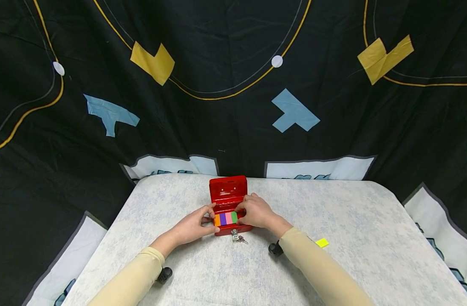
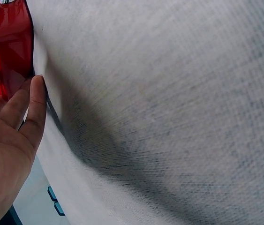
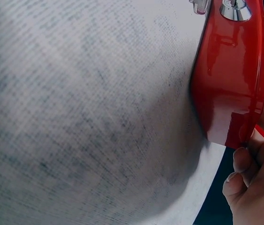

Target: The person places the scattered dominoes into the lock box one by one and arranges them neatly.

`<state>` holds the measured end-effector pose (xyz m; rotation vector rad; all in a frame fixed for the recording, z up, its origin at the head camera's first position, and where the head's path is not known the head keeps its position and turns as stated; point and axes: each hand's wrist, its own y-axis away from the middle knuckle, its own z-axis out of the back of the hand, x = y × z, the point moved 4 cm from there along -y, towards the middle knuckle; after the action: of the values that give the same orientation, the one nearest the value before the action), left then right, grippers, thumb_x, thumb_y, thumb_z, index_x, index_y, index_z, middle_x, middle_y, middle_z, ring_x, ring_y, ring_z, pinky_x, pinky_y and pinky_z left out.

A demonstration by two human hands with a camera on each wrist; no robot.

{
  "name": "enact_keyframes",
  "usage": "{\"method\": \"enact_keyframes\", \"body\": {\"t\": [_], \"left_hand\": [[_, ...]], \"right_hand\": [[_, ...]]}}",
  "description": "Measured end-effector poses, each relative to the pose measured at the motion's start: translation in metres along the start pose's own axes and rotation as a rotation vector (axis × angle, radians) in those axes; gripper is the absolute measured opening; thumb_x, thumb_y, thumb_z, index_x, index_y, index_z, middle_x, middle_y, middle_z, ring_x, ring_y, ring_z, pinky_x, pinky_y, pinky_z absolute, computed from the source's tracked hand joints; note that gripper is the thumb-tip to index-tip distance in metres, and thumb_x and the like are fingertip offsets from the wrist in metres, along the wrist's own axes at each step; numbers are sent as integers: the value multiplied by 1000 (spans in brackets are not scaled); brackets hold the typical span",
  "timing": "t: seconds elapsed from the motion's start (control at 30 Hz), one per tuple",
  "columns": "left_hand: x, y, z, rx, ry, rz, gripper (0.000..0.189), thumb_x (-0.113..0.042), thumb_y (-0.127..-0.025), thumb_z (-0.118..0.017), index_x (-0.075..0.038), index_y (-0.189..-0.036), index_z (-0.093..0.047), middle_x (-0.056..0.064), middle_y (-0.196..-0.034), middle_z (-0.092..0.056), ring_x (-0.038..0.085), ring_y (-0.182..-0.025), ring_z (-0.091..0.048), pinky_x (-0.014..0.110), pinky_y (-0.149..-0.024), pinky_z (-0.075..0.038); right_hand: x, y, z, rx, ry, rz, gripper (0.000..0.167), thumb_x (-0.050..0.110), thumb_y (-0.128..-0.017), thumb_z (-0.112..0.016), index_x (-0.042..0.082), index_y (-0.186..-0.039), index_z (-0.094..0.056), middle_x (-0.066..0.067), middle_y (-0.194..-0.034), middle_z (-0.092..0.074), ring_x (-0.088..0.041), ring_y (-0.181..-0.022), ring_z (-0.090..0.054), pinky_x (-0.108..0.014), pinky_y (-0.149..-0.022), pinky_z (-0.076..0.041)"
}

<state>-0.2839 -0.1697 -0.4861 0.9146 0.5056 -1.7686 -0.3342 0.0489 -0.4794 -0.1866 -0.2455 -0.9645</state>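
Box [image 1: 224,232]: on table [image 1: 202,276], lid [image 1: 228,185] raised.
Blocks [image 1: 228,218]: coloured row inside.
Left hand [image 1: 193,225]: fingers parted, touching box's left side.
Right hand [image 1: 258,211]: fingers bent beside green block [image 1: 234,217]; cannot tell if gripping.

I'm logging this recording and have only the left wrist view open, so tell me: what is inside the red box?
Observer: The head view shows a row of coloured blocks in the red box: orange, purple, pink, green.
Operator: And its lid?
Observer: Open, raised at the back.
Operator: Where is the right hand?
Observer: At the right part of the red box, fingertips beside the green end of the row; I can't tell whether they touch it.
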Motion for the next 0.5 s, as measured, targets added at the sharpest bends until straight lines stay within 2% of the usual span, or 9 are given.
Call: {"method": "enact_keyframes", "body": {"t": [0.5], "left_hand": [[1, 0, -1, -5, -7, 2, 38, -32, -89, -82, -15, -108, -55, 8, -164, -35, 27, -122, -63, 44, -102, -51]], "right_hand": [[0, 0, 0, -14, 5, 19, 37, 35, -79, -87, 19, -112, -80, 8, -89, -60, -11, -85, -46, -29, -74, -43]]}}
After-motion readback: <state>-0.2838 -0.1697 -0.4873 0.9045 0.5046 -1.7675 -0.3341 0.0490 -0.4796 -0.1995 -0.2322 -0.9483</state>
